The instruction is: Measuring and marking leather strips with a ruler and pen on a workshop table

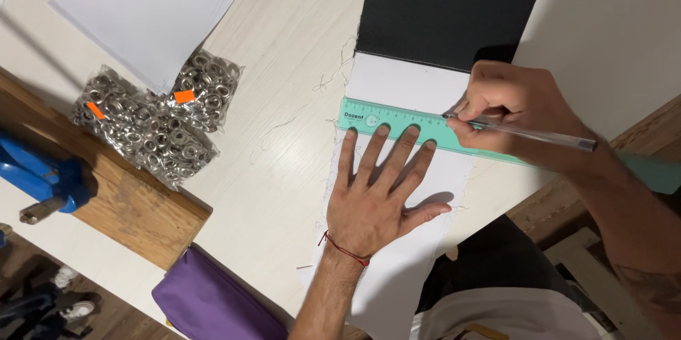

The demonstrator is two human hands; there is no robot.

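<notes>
Pale wood-grain tabletop (284, 49) fills most of what we see, with a darker wooden floor showing past its edges at the lower left and right. Across the top of it lies a wide black fabric panel (447, 0), and joined to its lower edge is a strip of white fabric (404, 85) with frayed threads along its left side, running down toward us. Sheets of white paper (149, 7) sit at the upper left. Below them we find a brown wooden board (128, 202) carrying a blue metal press (35, 173), and 2 clear bags of silver metal eyelets (152, 124) with orange stickers, partly on the board. A purple pouch (213, 304) lies at the bottom edge.

On the white strip, a mint-green ruler (397, 124) lies crosswise, slightly tilted, its right end running out past the table edge. Our left hand (376, 198) lies flat, palm down, on the white fabric, fingers spread apart, with 3 fingertips pressing on the ruler's lower edge; a thin red cord circles the wrist. Our right hand (507, 109) is closed around a clear-barrelled pen (525, 132), fingers pinched together on it, and the tip touches the upper edge of the ruler just right of the left fingertips.
</notes>
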